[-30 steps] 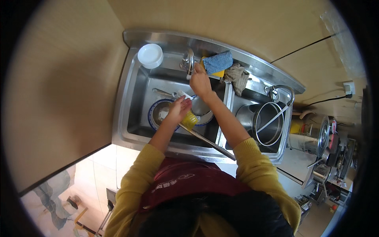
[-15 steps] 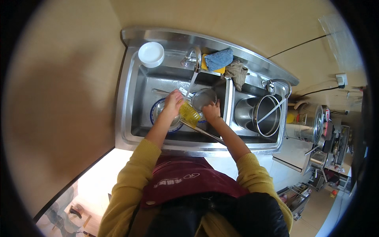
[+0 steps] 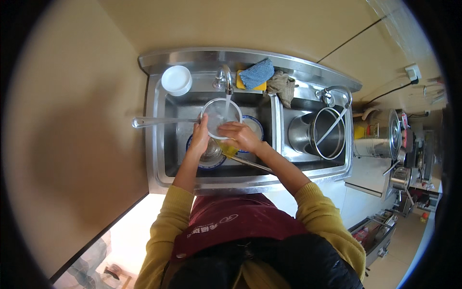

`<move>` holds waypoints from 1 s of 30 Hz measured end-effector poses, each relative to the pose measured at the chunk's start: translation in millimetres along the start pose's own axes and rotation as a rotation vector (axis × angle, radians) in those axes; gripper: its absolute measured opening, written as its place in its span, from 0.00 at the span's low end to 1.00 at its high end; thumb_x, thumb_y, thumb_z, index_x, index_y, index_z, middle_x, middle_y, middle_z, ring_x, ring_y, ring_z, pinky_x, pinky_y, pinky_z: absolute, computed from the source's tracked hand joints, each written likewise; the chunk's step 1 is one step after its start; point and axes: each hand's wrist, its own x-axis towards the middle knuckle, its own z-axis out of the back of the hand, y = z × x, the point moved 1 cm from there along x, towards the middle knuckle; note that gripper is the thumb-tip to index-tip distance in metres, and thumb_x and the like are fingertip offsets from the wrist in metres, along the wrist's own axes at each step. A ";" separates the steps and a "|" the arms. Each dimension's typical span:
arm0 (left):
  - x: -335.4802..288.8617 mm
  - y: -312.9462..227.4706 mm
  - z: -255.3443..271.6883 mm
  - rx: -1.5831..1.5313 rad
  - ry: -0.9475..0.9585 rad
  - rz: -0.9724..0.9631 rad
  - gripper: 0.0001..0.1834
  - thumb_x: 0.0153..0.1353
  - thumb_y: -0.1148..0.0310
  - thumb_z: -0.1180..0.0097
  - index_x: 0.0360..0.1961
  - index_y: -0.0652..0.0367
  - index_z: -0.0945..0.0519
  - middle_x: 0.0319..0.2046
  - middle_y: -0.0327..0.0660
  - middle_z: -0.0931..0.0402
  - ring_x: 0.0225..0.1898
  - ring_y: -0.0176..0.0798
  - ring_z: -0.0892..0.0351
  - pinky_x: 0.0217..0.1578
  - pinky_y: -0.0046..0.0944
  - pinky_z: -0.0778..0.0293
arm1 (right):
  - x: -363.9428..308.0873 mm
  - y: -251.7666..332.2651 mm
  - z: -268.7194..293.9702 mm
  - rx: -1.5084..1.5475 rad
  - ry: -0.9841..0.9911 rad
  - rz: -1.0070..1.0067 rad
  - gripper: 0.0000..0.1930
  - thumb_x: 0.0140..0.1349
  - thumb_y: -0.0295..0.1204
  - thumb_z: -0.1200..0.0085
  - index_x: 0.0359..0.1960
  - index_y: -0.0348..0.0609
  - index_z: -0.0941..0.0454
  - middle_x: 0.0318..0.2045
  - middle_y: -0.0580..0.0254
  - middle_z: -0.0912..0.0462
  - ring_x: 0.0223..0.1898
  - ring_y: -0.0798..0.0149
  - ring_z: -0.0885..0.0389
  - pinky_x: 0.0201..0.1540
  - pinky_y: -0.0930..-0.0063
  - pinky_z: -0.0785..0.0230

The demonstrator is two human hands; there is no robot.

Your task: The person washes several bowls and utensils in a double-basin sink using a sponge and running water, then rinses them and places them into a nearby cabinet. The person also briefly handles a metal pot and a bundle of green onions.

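Observation:
Under the running left tap (image 3: pixel 227 86), a round fine-mesh strainer (image 3: pixel 216 108) with a long metal handle (image 3: pixel 159 121) is tilted in the water, its handle pointing left. My left hand (image 3: pixel 199 137) grips the rim where the handle joins. My right hand (image 3: pixel 240 136) has its fingers over the near right part of the mesh, with the thumb mostly hidden. Below the hands lie a blue-rimmed plate (image 3: pixel 211 165), a clear glass-like bowl (image 3: pixel 211 150) and a yellow piece (image 3: pixel 230 149), kind unclear. Another blue-rimmed dish (image 3: pixel 255 126) shows to the right.
White stacked dishes (image 3: pixel 176 80) stand on the back left ledge. A blue cloth (image 3: pixel 257 73) and a grey-brown rag (image 3: pixel 281 87) lie behind the divider. In the right basin a steel pot (image 3: pixel 303 135) lies tipped under another running tap (image 3: pixel 337 89). A metal rod (image 3: pixel 250 164) rests over the front edge.
The strainer has come up out of the basin to under the left tap, its handle now swung out to the left. My left hand has left the yellow piece and taken the strainer.

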 end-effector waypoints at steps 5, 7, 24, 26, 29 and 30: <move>0.6 18.1 -21.6 0.523 -0.064 -0.402 0.22 0.70 0.58 0.62 0.57 0.63 0.32 0.48 0.44 0.27 0.50 0.39 0.29 0.52 0.37 0.35 | 13.9 11.0 -12.3 -0.343 -0.015 -0.475 0.27 0.65 0.50 0.65 0.58 0.47 0.32 0.63 0.61 0.36 0.66 0.60 0.43 0.67 0.41 0.68; 5.1 21.3 -30.8 0.510 0.024 -0.399 0.22 0.70 0.58 0.62 0.57 0.63 0.33 0.47 0.44 0.26 0.50 0.38 0.29 0.52 0.37 0.35 | 15.9 13.3 -18.3 -0.266 0.004 -0.490 0.29 0.65 0.51 0.66 0.61 0.47 0.36 0.64 0.61 0.37 0.66 0.60 0.43 0.67 0.42 0.66; 17.3 -3.1 -50.0 0.132 -0.018 -0.400 0.23 0.63 0.56 0.49 0.50 0.64 0.26 0.41 0.41 0.25 0.44 0.33 0.28 0.47 0.35 0.33 | 12.9 -42.2 50.5 0.742 -0.177 -0.409 0.22 0.56 0.41 0.38 0.11 0.40 0.29 0.12 0.77 0.35 0.17 0.82 0.41 0.17 0.80 0.51; 10.2 -13.6 -46.7 0.280 0.006 -0.241 0.23 0.64 0.54 0.49 0.44 0.66 0.22 0.35 0.39 0.24 0.37 0.30 0.28 0.41 0.32 0.32 | 22.0 -60.4 49.6 0.820 -0.161 -0.593 0.20 0.56 0.41 0.38 0.14 0.41 0.26 0.13 0.80 0.34 0.16 0.82 0.41 0.17 0.81 0.52; 4.8 -20.8 -47.7 0.391 -0.093 -0.213 0.25 0.66 0.50 0.53 0.28 0.65 0.20 0.25 0.33 0.25 0.28 0.25 0.32 0.30 0.30 0.33 | 38.2 -58.8 34.6 0.712 -0.401 -0.725 0.15 0.60 0.40 0.44 0.33 0.38 0.22 0.25 0.66 0.25 0.27 0.72 0.29 0.25 0.79 0.40; 3.3 -17.0 -52.2 0.356 -0.117 -0.221 0.25 0.66 0.50 0.53 0.26 0.63 0.20 0.24 0.32 0.26 0.27 0.25 0.33 0.30 0.29 0.33 | 52.2 -47.0 22.4 0.496 -0.587 -0.725 0.17 0.60 0.40 0.44 0.39 0.36 0.23 0.30 0.60 0.23 0.31 0.67 0.27 0.29 0.76 0.36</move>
